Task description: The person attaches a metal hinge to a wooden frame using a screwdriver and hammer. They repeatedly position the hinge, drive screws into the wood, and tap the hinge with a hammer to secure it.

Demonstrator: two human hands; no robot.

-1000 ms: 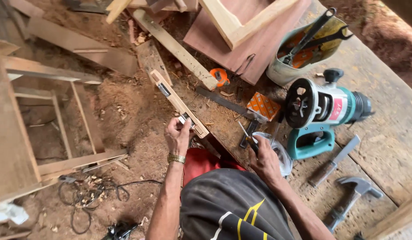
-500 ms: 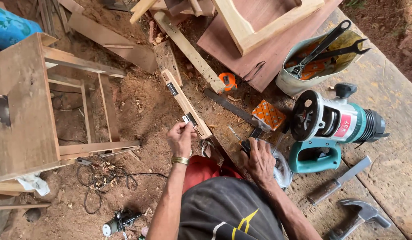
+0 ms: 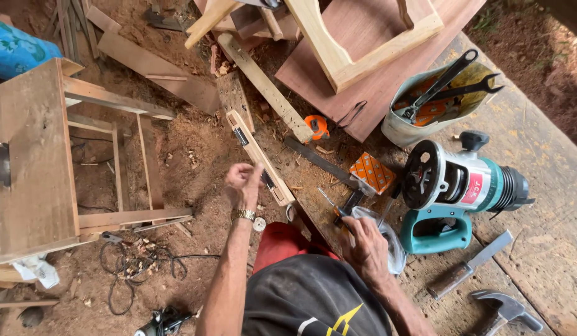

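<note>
My left hand [image 3: 242, 182], with a metal watch on the wrist, hovers with its fingers bunched together against the left side of a narrow wooden strip [image 3: 258, 155]. The strip has dark metal fittings set into it and lies on the sawdust-covered ground. My right hand [image 3: 365, 246] rests on a clear plastic bag [image 3: 390, 244] on the plank floor, fingers curled at its mouth. A small screwdriver [image 3: 336, 208] lies just beyond those fingertips. Whether the left fingers pinch anything small is hidden.
A teal electric router [image 3: 453, 186] lies to the right, beside an orange box [image 3: 372, 172]. There is also a bucket of wrenches [image 3: 433, 102], a chisel [image 3: 466, 270], a hammer [image 3: 503, 311] and an orange tape measure [image 3: 317, 126]. A saw table [image 3: 27, 162] stands left; cables [image 3: 136, 264] lie below it.
My left hand has lifted off the strip's end and shifted slightly left, its fingers bunching. My right hand stays on the bag. The view has swung, showing more of the saw table.
</note>
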